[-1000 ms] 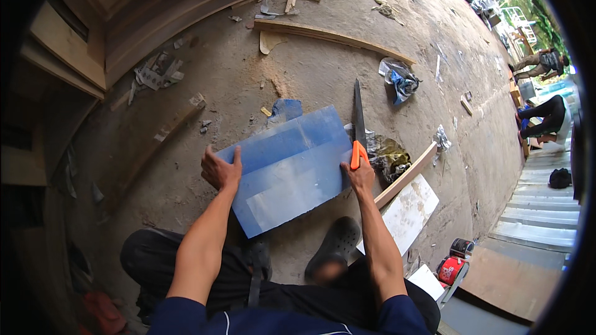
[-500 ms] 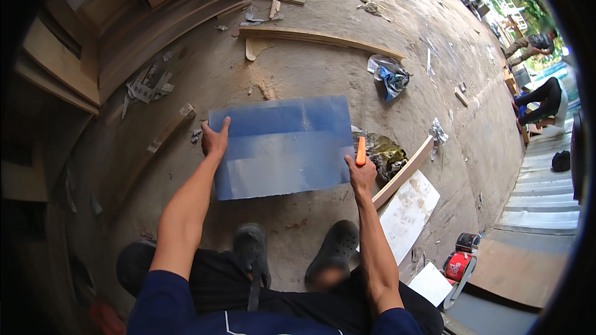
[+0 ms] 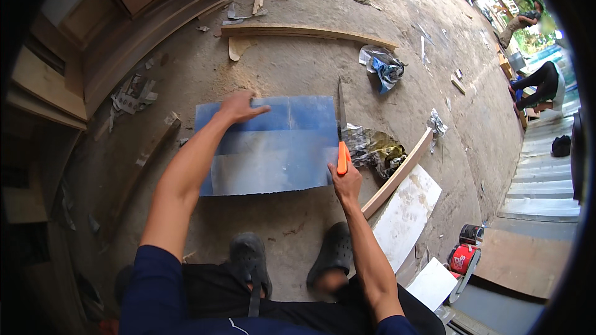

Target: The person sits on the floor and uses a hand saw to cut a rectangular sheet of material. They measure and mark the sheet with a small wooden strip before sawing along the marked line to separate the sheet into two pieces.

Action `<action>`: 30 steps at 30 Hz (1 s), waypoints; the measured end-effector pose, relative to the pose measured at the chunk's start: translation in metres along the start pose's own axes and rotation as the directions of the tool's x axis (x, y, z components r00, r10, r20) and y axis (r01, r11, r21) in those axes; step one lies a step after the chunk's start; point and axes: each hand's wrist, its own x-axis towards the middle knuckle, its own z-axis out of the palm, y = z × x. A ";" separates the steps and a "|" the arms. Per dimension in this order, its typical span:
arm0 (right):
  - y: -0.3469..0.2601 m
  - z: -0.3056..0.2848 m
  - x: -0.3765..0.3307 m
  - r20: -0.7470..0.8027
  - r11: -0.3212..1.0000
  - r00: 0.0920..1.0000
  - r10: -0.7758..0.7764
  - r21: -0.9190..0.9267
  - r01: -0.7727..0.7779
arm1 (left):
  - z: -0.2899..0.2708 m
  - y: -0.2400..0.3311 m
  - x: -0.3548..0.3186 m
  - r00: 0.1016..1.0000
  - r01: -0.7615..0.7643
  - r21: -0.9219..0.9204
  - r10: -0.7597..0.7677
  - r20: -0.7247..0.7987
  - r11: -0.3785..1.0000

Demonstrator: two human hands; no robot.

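Observation:
A blue rectangular sheet (image 3: 273, 152) lies flat on the dusty concrete floor in front of my feet. My left hand (image 3: 239, 107) presses down on its far left part, fingers spread toward the right. My right hand (image 3: 346, 183) grips the orange handle of a long knife (image 3: 341, 125) at the sheet's right edge. The blade points away from me along that edge.
A crumpled plastic wrapper (image 3: 375, 149) lies right of the sheet, beside a wooden slat (image 3: 397, 175) and a white board (image 3: 406, 214). A long curved wooden strip (image 3: 307, 32) lies farther off. Wooden panels (image 3: 118, 31) are stacked at left. Cans (image 3: 465, 248) stand at lower right. People sit at far right.
The sheet, held up tilted in both hands before, now lies flat on the floor. My left hand has moved onto its top. The knife now runs along its right edge.

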 end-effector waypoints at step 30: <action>-0.020 -0.004 0.006 0.104 0.975 0.970 -0.222 0.002 0.223 | 0.076 0.020 -0.077 0.878 0.319 -0.081 -0.327 -0.350 0.944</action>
